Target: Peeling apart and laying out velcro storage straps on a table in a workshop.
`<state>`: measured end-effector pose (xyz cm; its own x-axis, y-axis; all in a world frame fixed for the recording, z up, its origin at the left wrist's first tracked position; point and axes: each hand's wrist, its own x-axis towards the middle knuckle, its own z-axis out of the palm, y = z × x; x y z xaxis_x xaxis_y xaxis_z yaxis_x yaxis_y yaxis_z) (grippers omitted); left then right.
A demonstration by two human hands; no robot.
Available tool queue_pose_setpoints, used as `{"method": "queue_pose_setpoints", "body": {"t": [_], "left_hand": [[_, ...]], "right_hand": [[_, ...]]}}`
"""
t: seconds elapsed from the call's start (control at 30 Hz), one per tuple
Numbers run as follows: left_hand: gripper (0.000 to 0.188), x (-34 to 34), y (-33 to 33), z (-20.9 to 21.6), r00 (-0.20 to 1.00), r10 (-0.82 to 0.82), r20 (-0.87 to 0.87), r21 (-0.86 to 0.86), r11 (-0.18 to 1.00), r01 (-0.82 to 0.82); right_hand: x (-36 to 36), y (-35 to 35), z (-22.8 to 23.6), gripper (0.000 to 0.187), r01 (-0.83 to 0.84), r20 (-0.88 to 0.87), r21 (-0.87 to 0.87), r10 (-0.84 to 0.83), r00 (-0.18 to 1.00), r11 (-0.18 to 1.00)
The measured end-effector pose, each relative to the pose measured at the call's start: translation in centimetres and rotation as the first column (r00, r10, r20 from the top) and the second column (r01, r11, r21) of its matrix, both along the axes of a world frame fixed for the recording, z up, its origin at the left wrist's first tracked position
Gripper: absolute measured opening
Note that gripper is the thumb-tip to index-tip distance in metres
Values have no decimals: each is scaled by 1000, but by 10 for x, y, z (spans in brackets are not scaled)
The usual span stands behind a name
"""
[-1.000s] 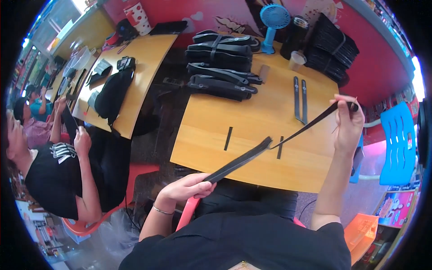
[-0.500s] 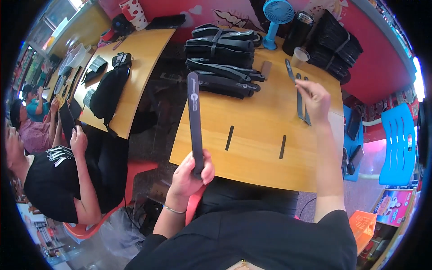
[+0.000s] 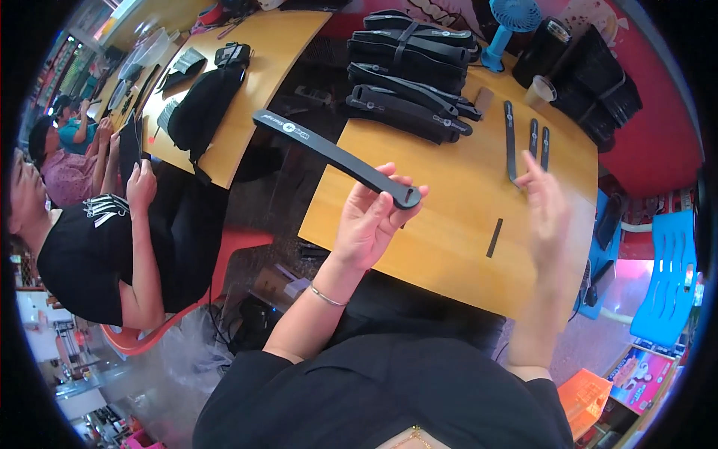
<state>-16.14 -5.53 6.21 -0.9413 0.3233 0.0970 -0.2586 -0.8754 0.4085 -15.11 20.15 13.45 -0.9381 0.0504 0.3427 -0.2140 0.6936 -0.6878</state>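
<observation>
The left hand (image 3: pixel 366 228) pinches a black strap (image 3: pixel 329 153) by its slotted end, above the table's (image 3: pixel 449 183) left edge. The right hand (image 3: pixel 547 213) is blurry but looks empty, fingers spread, near three straps (image 3: pixel 511 138) toward the right edge. Handling one strap seems the step now; next calls for a steady grip.

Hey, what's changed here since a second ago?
The right hand has let go of a black strap, which now lies left of two other straps on the table. The left hand still holds its strap, now slanting up to the left. The strap stack and blue fan stayed put.
</observation>
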Motion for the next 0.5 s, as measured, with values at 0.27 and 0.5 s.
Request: {"method": "queue_pose_setpoints", "body": {"t": [0.27, 0.5], "left_hand": [[38, 1, 16, -9, 992, 115, -41, -128, 985, -120], [37, 2, 21, -11, 992, 125, -29, -117, 985, -128]], "right_hand": [[33, -94, -14, 54, -153, 102, -12, 153, 983, 988], [37, -99, -18, 55, -139, 56, -11, 139, 989, 990]]}}
